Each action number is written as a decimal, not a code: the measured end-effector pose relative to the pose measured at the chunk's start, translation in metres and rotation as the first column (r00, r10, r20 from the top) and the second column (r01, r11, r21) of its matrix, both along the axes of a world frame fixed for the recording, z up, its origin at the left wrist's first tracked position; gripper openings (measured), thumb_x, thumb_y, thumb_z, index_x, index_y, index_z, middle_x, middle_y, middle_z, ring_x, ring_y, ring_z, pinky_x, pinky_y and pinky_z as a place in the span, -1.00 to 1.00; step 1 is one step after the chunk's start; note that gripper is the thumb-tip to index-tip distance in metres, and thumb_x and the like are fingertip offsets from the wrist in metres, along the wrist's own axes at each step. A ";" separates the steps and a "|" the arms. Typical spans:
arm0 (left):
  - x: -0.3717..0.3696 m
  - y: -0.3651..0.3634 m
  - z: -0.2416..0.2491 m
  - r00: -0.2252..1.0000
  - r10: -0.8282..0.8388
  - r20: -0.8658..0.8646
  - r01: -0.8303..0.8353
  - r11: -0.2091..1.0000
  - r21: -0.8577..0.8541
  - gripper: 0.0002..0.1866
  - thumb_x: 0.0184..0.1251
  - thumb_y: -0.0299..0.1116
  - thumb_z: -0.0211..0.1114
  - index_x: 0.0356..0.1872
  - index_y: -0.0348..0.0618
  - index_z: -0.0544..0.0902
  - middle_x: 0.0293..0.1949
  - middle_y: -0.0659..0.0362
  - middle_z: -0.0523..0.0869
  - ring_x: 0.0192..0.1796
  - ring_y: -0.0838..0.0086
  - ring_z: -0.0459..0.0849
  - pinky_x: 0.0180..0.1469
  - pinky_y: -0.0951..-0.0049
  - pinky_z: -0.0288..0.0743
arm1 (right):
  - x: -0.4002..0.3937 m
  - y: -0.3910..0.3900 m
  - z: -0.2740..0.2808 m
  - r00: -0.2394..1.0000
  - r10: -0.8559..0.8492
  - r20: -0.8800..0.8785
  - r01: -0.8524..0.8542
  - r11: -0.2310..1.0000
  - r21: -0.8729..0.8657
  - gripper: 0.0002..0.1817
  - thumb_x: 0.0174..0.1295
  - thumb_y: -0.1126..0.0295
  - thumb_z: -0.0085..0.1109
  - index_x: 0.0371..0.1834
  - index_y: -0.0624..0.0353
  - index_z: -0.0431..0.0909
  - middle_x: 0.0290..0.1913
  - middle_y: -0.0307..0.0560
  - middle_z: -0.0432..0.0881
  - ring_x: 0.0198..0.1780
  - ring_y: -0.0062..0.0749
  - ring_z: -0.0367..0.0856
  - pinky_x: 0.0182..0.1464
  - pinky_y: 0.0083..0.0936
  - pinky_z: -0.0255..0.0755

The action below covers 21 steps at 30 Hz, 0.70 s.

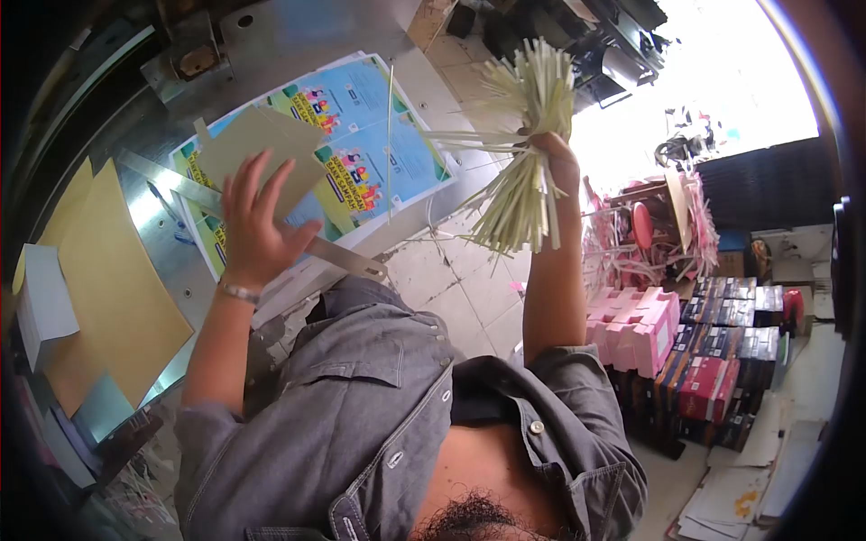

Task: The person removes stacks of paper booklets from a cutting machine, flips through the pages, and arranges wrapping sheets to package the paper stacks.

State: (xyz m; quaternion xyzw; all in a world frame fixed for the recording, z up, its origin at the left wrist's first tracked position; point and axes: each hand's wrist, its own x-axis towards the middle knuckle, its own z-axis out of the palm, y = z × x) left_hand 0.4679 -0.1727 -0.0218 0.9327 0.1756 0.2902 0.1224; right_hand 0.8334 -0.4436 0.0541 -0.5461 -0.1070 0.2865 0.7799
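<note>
My right hand [557, 160] is closed around the middle of a thick bundle of pale paper strips [519, 200], raised over the floor beside the table. The strips fan out above and below the fist, and a few stick out to the left. My left hand [257, 212] has its fingers spread over a steel ruler [347, 259] and a grey-beige board [257, 149]. Both lie on printed poster sheets [361, 117] in blue, green and yellow. One thin loose strip [391, 144] rests across the sheets.
The metal table [361, 41] carries a blue pen [167, 198] and large tan sheets [104, 270] at the left. To the right stand pink blocks [633, 329], stacked dark boxes [731, 338] and a heap of pinkish strips [699, 221] on the tiled floor [460, 288].
</note>
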 end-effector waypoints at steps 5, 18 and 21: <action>0.089 -0.016 0.016 0.943 -0.114 -0.314 0.092 0.992 -0.083 -0.03 0.33 0.43 0.26 0.49 -0.20 0.50 0.55 -0.07 0.40 0.60 0.03 0.29 0.59 -0.16 0.01 | -0.009 -0.039 0.011 0.990 0.062 -0.124 -0.030 0.970 0.243 -0.72 0.28 0.49 0.15 -0.02 0.45 0.62 -0.29 0.11 0.70 -0.39 -0.20 0.72 -0.30 -0.34 0.69; 0.313 -0.067 -0.022 0.847 0.088 -0.524 0.060 0.964 0.258 0.13 0.33 0.62 0.02 0.50 -0.31 0.46 0.53 -0.17 0.45 0.65 0.04 0.23 0.65 -0.20 -0.23 | 0.053 -0.310 -0.075 0.965 -0.233 -0.117 0.260 0.898 0.356 -0.43 0.41 0.34 0.06 0.40 0.52 0.41 0.03 0.25 0.72 -0.14 -0.20 0.78 -0.18 -0.26 0.78; 0.382 -0.097 0.012 0.593 0.266 -0.760 -0.093 0.960 0.264 0.25 0.28 0.72 -0.13 0.53 -0.36 0.41 0.53 -0.13 0.47 0.63 0.04 0.29 0.64 -0.25 -0.21 | 0.082 -0.357 -0.103 0.908 -0.333 -0.253 0.416 0.788 0.455 -0.45 0.40 0.30 0.05 0.36 0.46 0.42 -0.11 0.07 0.64 -0.16 -0.26 0.75 -0.17 -0.31 0.78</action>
